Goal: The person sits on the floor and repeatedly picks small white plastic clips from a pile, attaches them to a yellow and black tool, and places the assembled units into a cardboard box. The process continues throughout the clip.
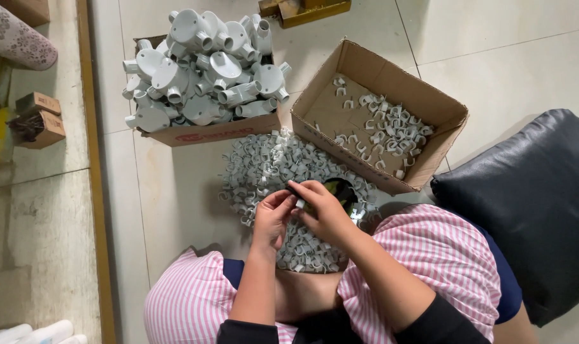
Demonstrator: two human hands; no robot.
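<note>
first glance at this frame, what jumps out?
The box heaped with large white pipe junction fittings at top centre, and the big pile of small grey pipe clips spread on the tiled floor just below it. Over that pile, the left hand and right hand meet around one small clip. To the right, an open cardboard box holds a thin scatter of white clips.

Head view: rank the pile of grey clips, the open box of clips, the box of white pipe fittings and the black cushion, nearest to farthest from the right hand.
1. Pile of grey clips: right under the right hand.
2. Open box of clips: up and to the right.
3. Black cushion and box of white pipe fittings: cushion far right, fittings box upper left; too close to call.
</note>
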